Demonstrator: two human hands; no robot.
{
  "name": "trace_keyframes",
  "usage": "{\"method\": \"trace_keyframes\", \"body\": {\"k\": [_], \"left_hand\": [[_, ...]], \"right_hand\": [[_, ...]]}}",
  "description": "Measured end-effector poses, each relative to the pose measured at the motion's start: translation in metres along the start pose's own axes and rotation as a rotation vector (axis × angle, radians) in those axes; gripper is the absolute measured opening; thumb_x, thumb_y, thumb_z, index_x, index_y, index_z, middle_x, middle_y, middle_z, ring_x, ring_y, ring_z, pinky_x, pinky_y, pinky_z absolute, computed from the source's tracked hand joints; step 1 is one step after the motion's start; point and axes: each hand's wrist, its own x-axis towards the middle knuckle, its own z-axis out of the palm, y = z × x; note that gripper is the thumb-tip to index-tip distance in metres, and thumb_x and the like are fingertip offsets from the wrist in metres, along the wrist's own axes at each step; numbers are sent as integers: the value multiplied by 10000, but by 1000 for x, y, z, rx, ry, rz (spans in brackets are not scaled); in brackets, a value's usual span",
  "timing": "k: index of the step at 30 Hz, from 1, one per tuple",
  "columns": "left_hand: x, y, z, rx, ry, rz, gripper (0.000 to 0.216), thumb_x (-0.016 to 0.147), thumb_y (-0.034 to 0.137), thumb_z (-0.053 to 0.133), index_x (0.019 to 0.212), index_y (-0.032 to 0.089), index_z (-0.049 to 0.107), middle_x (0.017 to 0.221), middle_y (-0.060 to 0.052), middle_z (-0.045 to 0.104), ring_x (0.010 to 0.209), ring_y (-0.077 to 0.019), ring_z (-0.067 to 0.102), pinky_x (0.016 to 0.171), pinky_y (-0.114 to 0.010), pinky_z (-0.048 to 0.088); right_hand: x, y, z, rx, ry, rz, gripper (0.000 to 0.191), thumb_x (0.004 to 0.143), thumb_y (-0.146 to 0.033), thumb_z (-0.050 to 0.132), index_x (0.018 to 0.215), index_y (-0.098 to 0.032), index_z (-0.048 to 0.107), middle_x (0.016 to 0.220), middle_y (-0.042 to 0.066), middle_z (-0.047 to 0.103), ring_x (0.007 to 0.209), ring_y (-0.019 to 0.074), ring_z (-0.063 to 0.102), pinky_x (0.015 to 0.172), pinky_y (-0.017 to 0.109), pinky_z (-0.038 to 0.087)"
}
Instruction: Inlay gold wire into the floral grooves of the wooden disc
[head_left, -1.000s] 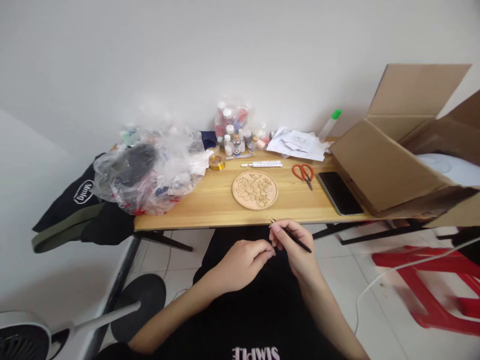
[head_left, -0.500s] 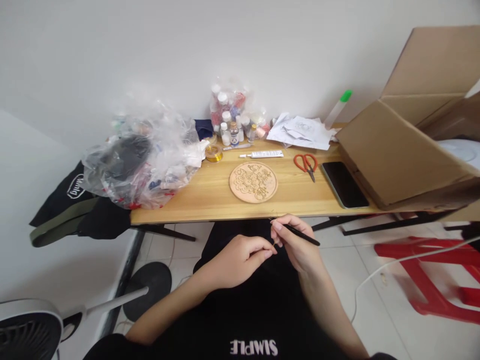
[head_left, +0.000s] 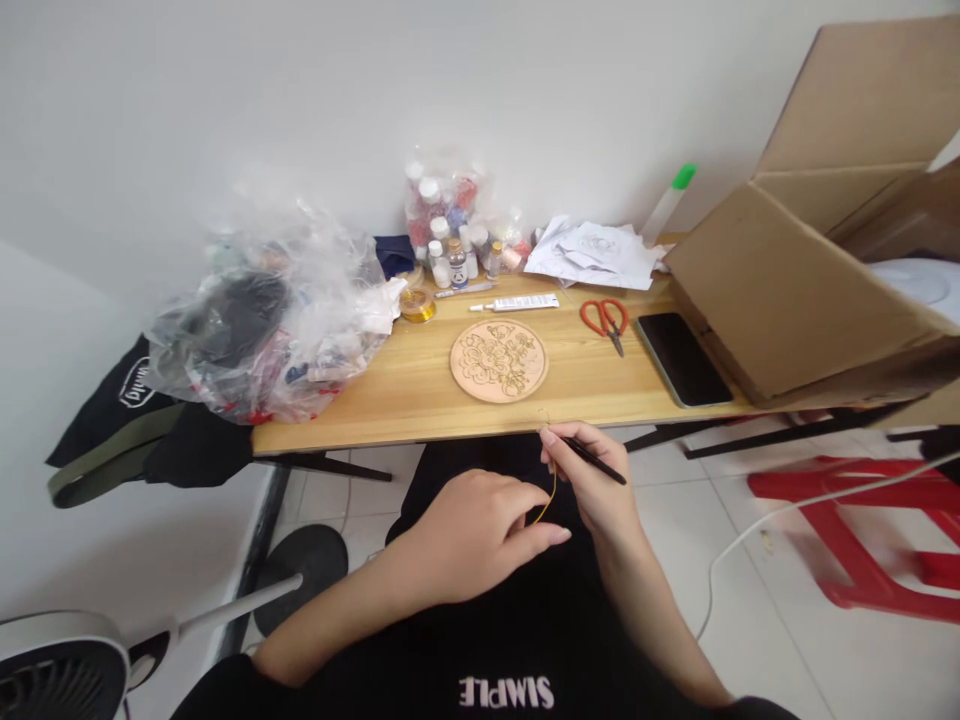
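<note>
My right hand [head_left: 589, 465] is closed round a slim black pen-like tool [head_left: 604, 464], perhaps tweezers; its tip is hard to make out. A thin gold wire [head_left: 555, 487] hangs from the same fingers and curves down between the thumb and fingers of my left hand [head_left: 484, 525]. That thumb stands apart from the index finger; the other fingertips are hidden. Thin wire ends [head_left: 546, 416] stick up above my right fingertips. Beyond the hands, a round wooden board [head_left: 499, 361] with a gold wire flower design lies on the table [head_left: 375, 400].
Behind the board lie a white tube [head_left: 517, 302], a gold wire spool [head_left: 417, 305] and small bottles [head_left: 458, 268]. Red-handled scissors [head_left: 605, 318], a phone [head_left: 683, 358] and a cardboard box [head_left: 795, 300] are on the right. Plastic bags [head_left: 300, 310] fill the left end.
My left thumb and index finger have parted from their pinch, and more gold wire shows between the hands. My right hand still grips the black tool, barely moved. The view has shifted slightly.
</note>
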Motion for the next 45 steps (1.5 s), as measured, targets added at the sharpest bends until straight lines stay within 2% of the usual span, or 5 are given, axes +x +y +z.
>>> {"method": "trace_keyframes", "body": {"k": [9,23,38,41,45], "left_hand": [[34,-51,-35,-108,448,-5,213,916,296,551,1080,186,630,996,-39,655,905,-160,618,847,-322,489],[93,-53,-62,89,11,138,201,938,259,527,781,171,618,876,-15,585,875,-167,550,796,-318,416],[105,-70,-44,212,268,38,168,915,199,517,766,162,586,878,-51,604,897,-216,548,823,-395,449],[103,-72,-40,236,305,33,124,911,266,543,933,164,609,1022,-82,617,1007,-250,549,899,-446,452],[95,-95,-42,279,318,-30,566,856,446,615,1311,145,465,1379,-177,484,1308,-334,428,1081,-531,348]], "right_hand": [[20,-4,-7,20,-112,133,214,735,-384,751,766,-179,698,538,-15,603,450,73,499,401,188,338],[58,-22,-1,-208,-376,-13,183,834,-355,636,810,-178,677,634,-12,611,547,92,516,515,220,409],[61,-18,-5,-784,-125,-312,162,888,-256,524,836,-206,670,768,28,717,674,162,659,627,250,470],[63,-18,-10,-838,-82,-308,175,883,-273,521,807,-211,666,745,35,715,647,168,653,603,255,461],[68,-16,-26,-858,-1,-276,181,869,-328,542,817,-208,667,726,48,710,597,173,631,545,264,430]]}}
